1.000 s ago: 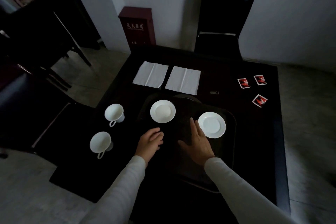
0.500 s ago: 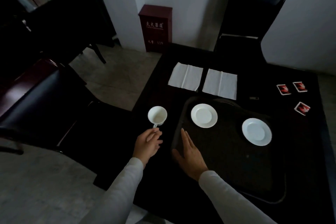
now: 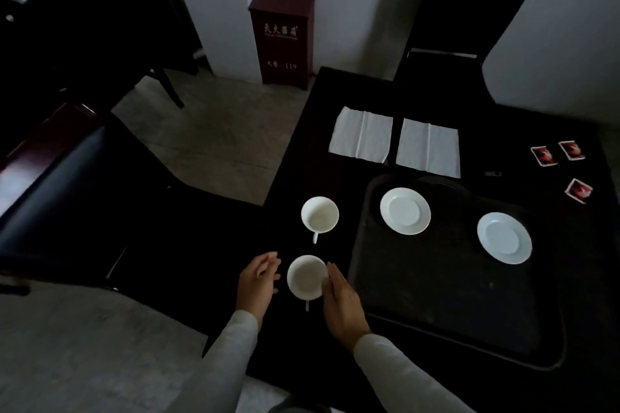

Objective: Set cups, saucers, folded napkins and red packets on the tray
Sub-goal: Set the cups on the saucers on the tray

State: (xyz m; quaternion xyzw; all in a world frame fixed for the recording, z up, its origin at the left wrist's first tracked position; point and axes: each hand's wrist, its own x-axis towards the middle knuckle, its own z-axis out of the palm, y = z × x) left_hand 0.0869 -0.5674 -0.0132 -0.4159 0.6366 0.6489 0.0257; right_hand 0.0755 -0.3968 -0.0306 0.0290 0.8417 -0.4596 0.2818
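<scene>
- Left hand (image 3: 257, 282): grip released, fingers loosely curled, just beside the left wall of the near cup (image 3: 307, 277); contact not discernible.
- Right hand (image 3: 340, 303): grip released, palm flat, fingers extended, fingertips against the right rim of the near cup; not closed around it.
- Near cup: white, upright, on the dark counter (image 3: 335, 94) just left of the tray (image 3: 453, 322), handle pointing toward the person.
- Far cup (image 3: 319, 214): white, upright, on the counter beyond the near cup, apart from it, handle likewise pointing toward the person; left of the tray.
- Tray: dark, rectangular, flat on the counter.
- Left saucer (image 3: 405, 210): white, on the far left area of the tray.
- Right saucer (image 3: 504, 237): white, on the tray, well apart from the left saucer.
- Left napkin (image 3: 361, 134) and right napkin (image 3: 428, 147): white, lying flat side by side on the counter beyond the tray.
- Three red packets (image 3: 544, 155) (image 3: 571, 150) (image 3: 578, 190): on the counter, beyond the tray's far right corner.
- Dark chair (image 3: 476, 10): at the far edge of the counter.
- Red cabinet (image 3: 281, 38): on the floor against the wall.
</scene>
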